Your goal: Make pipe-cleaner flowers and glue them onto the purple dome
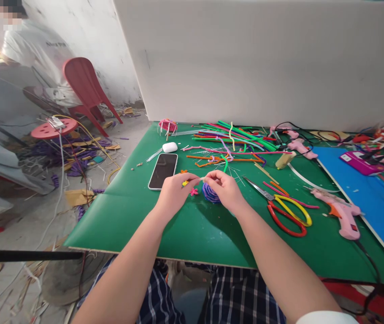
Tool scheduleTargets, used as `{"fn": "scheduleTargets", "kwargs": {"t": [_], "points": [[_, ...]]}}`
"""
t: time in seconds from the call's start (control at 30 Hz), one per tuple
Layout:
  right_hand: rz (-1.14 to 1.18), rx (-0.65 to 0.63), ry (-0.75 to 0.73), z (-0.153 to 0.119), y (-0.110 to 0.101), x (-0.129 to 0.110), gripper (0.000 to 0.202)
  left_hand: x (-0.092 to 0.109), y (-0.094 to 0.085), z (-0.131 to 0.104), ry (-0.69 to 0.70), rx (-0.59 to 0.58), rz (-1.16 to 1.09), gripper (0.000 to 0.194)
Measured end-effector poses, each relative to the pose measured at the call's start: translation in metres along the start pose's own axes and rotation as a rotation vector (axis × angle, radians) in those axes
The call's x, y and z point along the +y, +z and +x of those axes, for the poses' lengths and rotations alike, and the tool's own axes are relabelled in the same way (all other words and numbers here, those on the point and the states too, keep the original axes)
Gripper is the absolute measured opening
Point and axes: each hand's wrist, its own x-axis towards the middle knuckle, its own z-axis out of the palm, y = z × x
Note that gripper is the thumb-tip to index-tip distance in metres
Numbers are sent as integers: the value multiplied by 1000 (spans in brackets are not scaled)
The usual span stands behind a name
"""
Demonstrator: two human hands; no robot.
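I count two bare hands at work, each closed to a narrow pinch. My left hand (175,191) has thumb and index finger brought together on one small pale piece (203,179); my right hand (224,186) pinches at the same piece from the other side, so the two sets of fingertips nearly meet. I can't make out the piece's exact shape. It is held above the green tabletop (127,216), near the front edge.

Just below my right hand I see one blue-and-purple coiled ball (210,193), partly hidden by the fingers, and one bright green fuzzy stem (225,165) rising behind. Near my left hand are three small fuzzy pieces: one orange (183,171), one yellow (185,183), one pink (194,192).

Left of them I count one dark-screened phone (164,171), one white rounded case (170,147) and one pink-and-red woven basket shape (168,126). On the right lie one pair of scissors with a red and a yellow handle (284,210), blades apart, and at least four pink glue guns (345,216). Beyond is a heap of coloured fuzzy stems (235,135), too tangled for me to count. One blue board (363,202) bears one magenta box (361,163).
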Motion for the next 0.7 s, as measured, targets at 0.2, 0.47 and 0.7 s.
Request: {"fn": "scheduleTargets", "kwargs": {"t": [0.2, 0.47, 0.7], "points": [[387, 82, 104, 2, 8, 6, 15, 1, 17, -2, -56, -78, -294, 24], [-180, 163, -244, 1, -5, -1, 13, 1, 8, -1, 59, 33, -18, 21], [-467, 92, -515, 2, -5, 7, 8, -1, 6, -1, 140, 52, 102, 16]]}}
